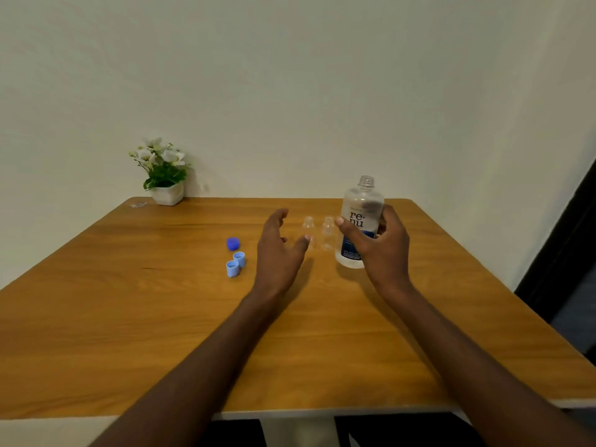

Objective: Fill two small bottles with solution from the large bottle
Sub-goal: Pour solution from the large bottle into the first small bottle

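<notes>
1. Wooden desk (161, 317) is carrying two clear small bottles (308, 232), uncapped and upright, side by side
2. Right hand (380, 243) is grasping the large bottle (361, 221), open-necked, just right of them
3. Left hand (280, 250) is hovering with its grip released, beside the small bottles
4. Three blue caps (234, 256) are lying further left

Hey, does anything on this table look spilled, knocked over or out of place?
Nothing stands out. The large bottle and both small bottles stand upright and uncapped, three blue caps sit together at left, and the table shows no spill.
</notes>
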The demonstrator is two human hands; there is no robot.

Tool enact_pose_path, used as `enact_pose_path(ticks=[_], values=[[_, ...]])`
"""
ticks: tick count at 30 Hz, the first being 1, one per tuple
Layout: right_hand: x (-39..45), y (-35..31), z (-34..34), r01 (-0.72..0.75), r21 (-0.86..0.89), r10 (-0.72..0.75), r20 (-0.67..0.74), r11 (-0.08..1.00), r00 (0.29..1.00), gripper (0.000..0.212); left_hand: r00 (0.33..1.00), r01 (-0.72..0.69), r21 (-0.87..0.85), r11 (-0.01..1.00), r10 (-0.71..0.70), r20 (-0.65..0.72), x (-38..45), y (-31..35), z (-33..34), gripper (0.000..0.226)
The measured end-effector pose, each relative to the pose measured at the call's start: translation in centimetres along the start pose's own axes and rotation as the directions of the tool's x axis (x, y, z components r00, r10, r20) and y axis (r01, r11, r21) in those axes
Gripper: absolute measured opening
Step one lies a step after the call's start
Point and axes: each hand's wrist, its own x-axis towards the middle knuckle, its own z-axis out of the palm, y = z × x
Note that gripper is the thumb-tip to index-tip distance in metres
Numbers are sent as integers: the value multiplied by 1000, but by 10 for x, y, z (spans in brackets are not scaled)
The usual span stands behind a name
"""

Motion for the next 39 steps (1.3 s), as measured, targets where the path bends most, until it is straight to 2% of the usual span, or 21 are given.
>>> enact_pose_path(ticks=[4,8,10,13,15,18,25,36,39], values=[[-5,24,-18,-42,-48,40,-40,998,998,64,984,136,42,990,-140,107,12,-7,27,84],[-3,41,-21,-65,-113,57,-67,991,996,67,976,189,12,982,-190,108,31,-15,38,88],[-1,46,-21,-81,-137,70,-84,987,994,68,974,204,16,979,-204,100,36,-18,40,80],[1,49,-22,-83,-172,68,-91,982,994,70,981,184,37,982,-186,63,36,-22,39,54],[1,48,-22,-71,-197,55,-85,978,995,75,984,175,3,985,-175,33,32,-22,35,37],[-1,45,-22,-51,-237,33,-80,970,996,82,980,193,-63,979,-189,60,22,-17,29,26],[-5,37,-20,29,-342,-48,-46,939,998,82,950,212,-169,962,-163,265,-7,-3,18,35],[-7,41,-19,134,-529,-124,55,838,991,80,935,179,-94,979,-139,325,-6,-4,18,32],[-6,43,-19,139,-565,-121,69,814,990,80,941,161,-147,976,-107,321,-7,-3,18,34]])
